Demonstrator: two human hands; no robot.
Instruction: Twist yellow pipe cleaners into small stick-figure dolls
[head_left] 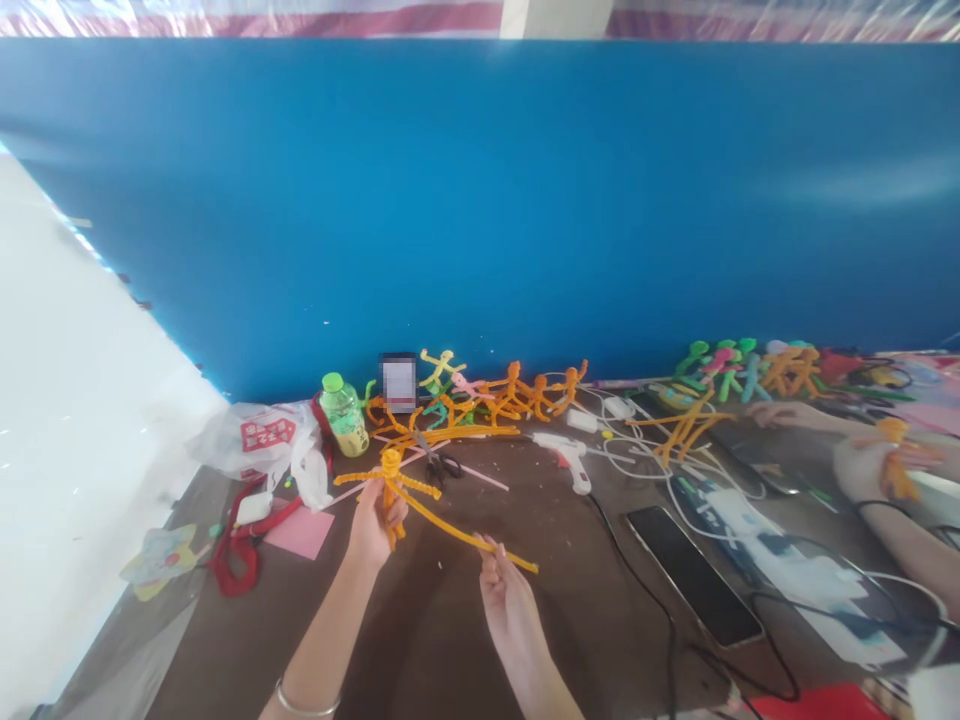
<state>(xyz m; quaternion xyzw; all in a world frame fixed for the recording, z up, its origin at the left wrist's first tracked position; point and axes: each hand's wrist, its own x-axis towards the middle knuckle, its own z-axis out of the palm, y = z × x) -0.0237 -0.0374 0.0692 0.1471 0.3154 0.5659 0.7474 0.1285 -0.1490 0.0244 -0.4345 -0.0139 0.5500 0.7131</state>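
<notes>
1. Far left: a small paper cutout sits at the edge of the brown worktop, just beside a looped red cord.
2. Next along: a pink paper sheet lies by the cord, and a crumpled white plastic bag with a red print sits behind them, against a blue board.
3. A green-capped plastic bottle stands upright just right of the bag.
4. Left hand, silver bangle on the wrist: its fingers are curled narrow around the body of an orange pipe-cleaner figure, which is held up above the worktop, head on top.
5. Right hand: its fingers pinch narrow on a long orange strand of that figure, out near the end, with the strand running taut-ish between both hands.
6. Behind the hands: black-handled scissors lie on loose pipe cleaners, with a row of finished orange figures and a yellow figure beyond.
7. Right of those: a white glue gun with tangled white cables, then a black phone lying flat.
8. Far right: a co-worker's hand holds an orange pipe-cleaner piece — green and pink figures stand behind.
</notes>
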